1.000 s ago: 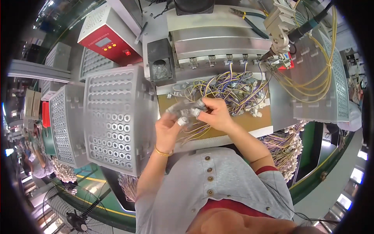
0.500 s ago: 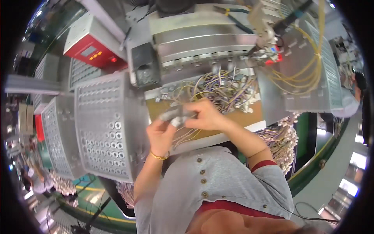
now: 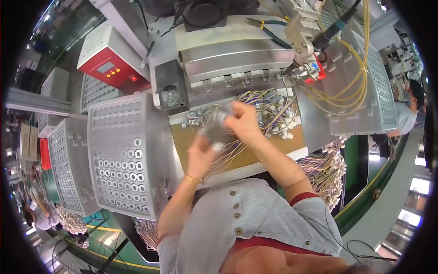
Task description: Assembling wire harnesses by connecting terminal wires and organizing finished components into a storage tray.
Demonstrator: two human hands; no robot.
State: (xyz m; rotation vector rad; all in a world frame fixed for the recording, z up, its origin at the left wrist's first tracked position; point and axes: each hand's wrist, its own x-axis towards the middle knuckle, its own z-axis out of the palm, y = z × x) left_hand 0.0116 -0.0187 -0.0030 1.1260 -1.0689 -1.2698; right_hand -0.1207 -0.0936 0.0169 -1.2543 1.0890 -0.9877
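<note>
My left hand [image 3: 202, 154], with a yellow band at the wrist and pale covers on its fingertips, is over the brown work board [image 3: 182, 144]. Its fingers are smeared by motion around a grey blur, so what they hold cannot be told. Just to the right, my right hand [image 3: 245, 122] has its fingers curled and pressed together at the upper edge of that blur; anything in them is hidden. Behind and beside the right hand lies a tangle of thin yellow, purple and white wires [image 3: 273, 116] with white connectors. More wires run below the hands toward the board's front edge.
A grey tray of ring-shaped parts [image 3: 121, 176] stands at left, near a red-and-white control box [image 3: 109, 68]. A black bin [image 3: 171, 93] and a metal fixture with clips [image 3: 237, 64] are beyond the board. Pliers [image 3: 271, 34] lie behind; a soldering head [image 3: 303, 50] stands at right.
My right hand has moved up and away from me. My left hand has shifted slightly right and turned its fingers upward. The hands are farther apart than before.
</note>
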